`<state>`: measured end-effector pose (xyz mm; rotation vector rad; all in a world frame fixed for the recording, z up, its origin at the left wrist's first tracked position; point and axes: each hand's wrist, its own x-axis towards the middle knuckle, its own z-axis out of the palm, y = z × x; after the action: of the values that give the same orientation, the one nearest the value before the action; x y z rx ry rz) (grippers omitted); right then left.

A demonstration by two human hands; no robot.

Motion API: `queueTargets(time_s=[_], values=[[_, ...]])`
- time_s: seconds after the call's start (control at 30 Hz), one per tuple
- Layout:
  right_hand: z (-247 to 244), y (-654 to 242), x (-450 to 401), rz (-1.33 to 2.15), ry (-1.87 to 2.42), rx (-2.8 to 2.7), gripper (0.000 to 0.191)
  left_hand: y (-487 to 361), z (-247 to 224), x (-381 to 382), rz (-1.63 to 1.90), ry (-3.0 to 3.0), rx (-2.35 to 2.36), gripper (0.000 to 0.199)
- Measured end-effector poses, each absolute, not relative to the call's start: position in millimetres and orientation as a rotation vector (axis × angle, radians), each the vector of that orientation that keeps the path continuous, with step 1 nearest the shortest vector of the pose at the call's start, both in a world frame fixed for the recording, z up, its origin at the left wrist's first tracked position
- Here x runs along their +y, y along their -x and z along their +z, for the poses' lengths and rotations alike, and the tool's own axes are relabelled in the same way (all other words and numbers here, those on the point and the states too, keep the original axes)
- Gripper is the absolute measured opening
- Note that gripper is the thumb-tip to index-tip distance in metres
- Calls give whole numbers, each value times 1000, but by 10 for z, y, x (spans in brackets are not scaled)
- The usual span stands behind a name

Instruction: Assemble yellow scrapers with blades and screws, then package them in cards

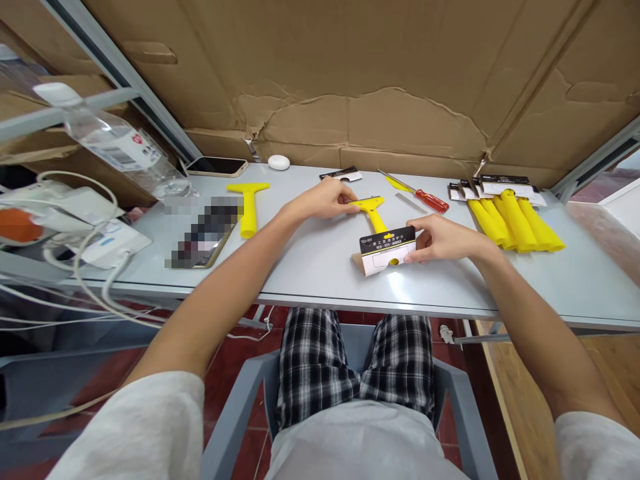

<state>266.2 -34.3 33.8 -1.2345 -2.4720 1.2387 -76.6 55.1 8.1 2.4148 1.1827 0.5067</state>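
Note:
My left hand pinches the left end of the head of a yellow scraper above the middle of the table. My right hand grips the right edge of a black and white folded card, which sits around the lower part of the scraper's handle. Yellow shows through the card's round hole. Left of my forearm lies another yellow scraper without a card. Behind my hands are a second card, a thin metal blade and a red-handled screwdriver.
Several carded yellow scrapers are piled at the right. Two phones, one at the back left and one nearer, lie near a water bottle. A white oval object stands at the back. Cables and chargers crowd the left edge.

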Motion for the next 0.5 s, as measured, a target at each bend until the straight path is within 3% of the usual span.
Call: queueTargets(time_s=[0.5], values=[[277,-2641,-315,1096,1287,-2372,60,714,141,500,383,-2464,1211,45]])
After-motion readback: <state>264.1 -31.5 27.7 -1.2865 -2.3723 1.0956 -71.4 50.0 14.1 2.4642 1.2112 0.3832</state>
